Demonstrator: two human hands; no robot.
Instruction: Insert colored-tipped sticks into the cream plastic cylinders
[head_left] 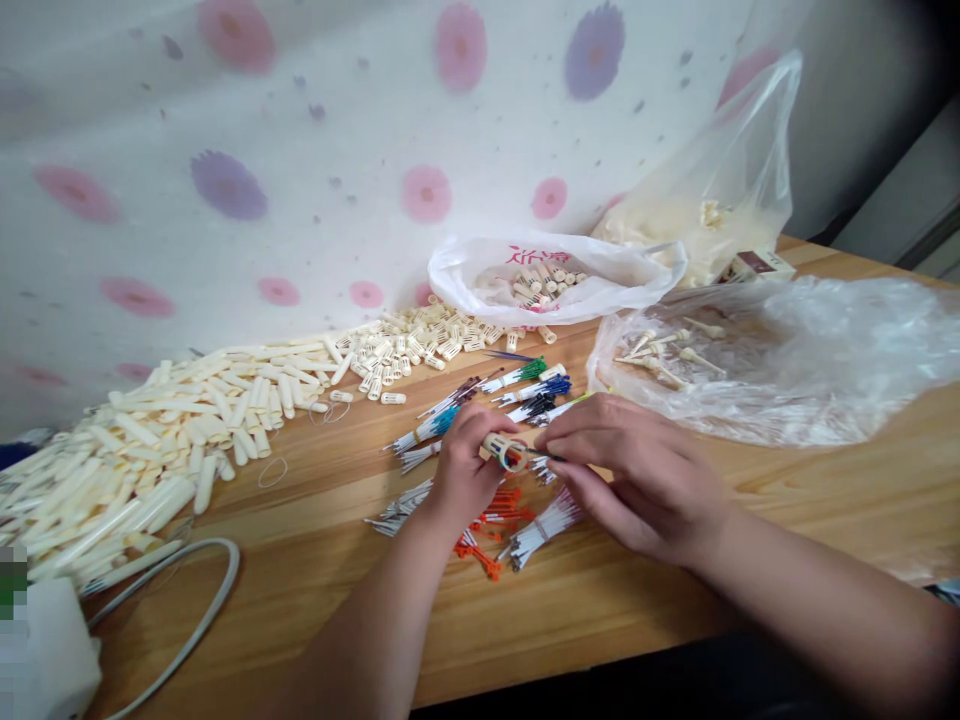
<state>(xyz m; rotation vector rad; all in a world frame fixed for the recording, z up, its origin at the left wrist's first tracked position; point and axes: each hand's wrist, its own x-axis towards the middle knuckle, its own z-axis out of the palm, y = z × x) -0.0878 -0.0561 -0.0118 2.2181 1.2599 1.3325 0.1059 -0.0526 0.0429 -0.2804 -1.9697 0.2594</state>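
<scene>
My left hand (469,465) is closed round a short cream slotted tube (508,452), its round open end turned toward me. Close to that end, my right hand (630,465) pinches a thin dark-tipped piece (546,453), too small to make out. Beneath and behind the hands lie bundles of white sticks with coloured ends: green (532,370), blue (551,386), black (536,408) and light blue (442,422). Orange-ended ones (480,555) and a pink-ended bundle (544,530) are nearer to me.
A pile of cream tubes (187,420) covers the table's left, with short slotted pieces (412,340) behind. Plastic bags (450,275) with cream parts stand at the back and right. A white cable (225,590) curves at front left beside a white device (56,640).
</scene>
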